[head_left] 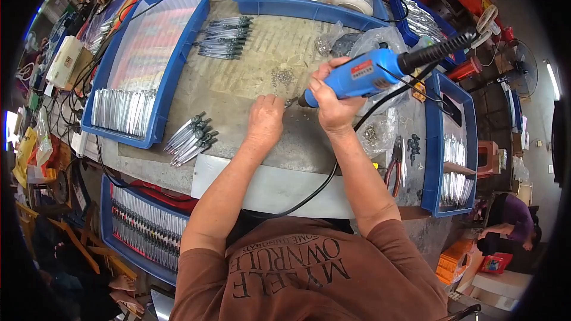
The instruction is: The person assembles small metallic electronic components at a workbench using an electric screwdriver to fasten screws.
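My right hand (pixel 340 104) is wrapped round a blue electric screwdriver (pixel 360 76), whose black cable end points up to the right. The tool's dark nose (pixel 305 98) tilts down toward my left hand (pixel 266 120). That hand is closed close to the bench top, fingers bent together beside the tip. A small dark metal piece (pixel 289 102) shows between the fingers and the nose; most of what the left hand pinches is hidden. Just beyond lies a loose heap of tiny metal parts (pixel 282 76). Bundles of silver rods with dark ends lie at the far left (pixel 225 38) and near left (pixel 191 140).
Blue trays of silver rods stand left (pixel 156 120), right (pixel 433 187) and below the bench at left (pixel 107 214). Another blue tray (pixel 285 6) at the back holds plastic bags. Red-handled pliers (pixel 394 172) lie near my right forearm. A black cable (pixel 321 187) loops past that forearm.
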Motion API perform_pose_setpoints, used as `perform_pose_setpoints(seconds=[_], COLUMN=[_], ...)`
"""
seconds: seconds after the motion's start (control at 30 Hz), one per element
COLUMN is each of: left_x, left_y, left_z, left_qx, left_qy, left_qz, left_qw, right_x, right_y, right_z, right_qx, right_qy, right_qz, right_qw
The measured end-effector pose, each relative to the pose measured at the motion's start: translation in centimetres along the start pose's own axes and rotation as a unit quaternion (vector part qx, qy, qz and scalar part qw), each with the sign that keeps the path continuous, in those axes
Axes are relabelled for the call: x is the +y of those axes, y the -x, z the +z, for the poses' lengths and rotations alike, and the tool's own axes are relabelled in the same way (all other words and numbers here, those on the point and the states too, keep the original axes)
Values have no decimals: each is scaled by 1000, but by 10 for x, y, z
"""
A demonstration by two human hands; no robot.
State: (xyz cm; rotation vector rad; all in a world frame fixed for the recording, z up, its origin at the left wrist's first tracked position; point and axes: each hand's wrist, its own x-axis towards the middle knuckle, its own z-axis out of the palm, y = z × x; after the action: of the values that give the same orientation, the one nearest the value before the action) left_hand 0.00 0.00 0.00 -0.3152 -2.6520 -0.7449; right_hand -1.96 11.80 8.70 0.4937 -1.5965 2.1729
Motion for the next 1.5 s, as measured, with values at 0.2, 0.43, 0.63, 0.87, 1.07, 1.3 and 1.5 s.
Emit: perform_pose_setpoints(seconds=[0.2, 0.43, 0.63, 0.87, 1.07, 1.3, 1.5], left_x=[9, 13, 13, 17, 14, 16, 14], left_y=[16, 22, 17, 11, 15, 13, 14], left_z=[-11, -10, -12, -12, -8, -9, -8], left_qx=[-1, -20, -35, -62, -38, -38, -42], left_qy=[40, 20, 36, 44, 24, 26, 18], left_qz=[27, 24, 2, -39, 5, -18, -17], left_qw=[999, 999, 999, 996, 999, 999, 999], right_x=[-10, -14, -11, -5, -1, 0, 0], right_y=[5, 11, 13, 13, 13, 12, 10], right_z=[-18, -24, -25, -25, -24, -25, -22], right_qx=[76, 97, 108, 99, 103, 108, 119], right_qy=[-29, -60, -58, -49, -54, -63, -73], right_qz=[13, 36, 44, 45, 51, 51, 51], right_qw=[997, 993, 992, 993, 992, 991, 989])
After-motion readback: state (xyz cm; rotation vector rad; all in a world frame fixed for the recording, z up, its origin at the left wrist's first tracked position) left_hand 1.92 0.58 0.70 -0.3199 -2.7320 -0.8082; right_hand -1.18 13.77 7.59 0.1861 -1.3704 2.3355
